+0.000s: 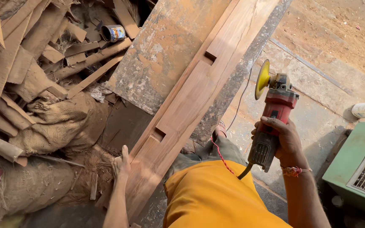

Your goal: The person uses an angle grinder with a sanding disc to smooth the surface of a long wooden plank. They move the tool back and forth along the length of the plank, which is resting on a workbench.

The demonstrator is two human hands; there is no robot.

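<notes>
Gripping the red-bodied angle grinder with its yellow sanding disc [274, 110], the right hand [280, 140] has its fingers clenched round the body, disc lifted clear of the long reddish wooden plank with rectangular notches [191, 101]. That plank lies to the tool's left, its long axis running diagonally away across the worn grey surface [161, 55]. The left hand [121, 164] rests on the plank's near edge, fingers released and flat. Scrap wood offcuts [43, 50] are heaped further left
</notes>
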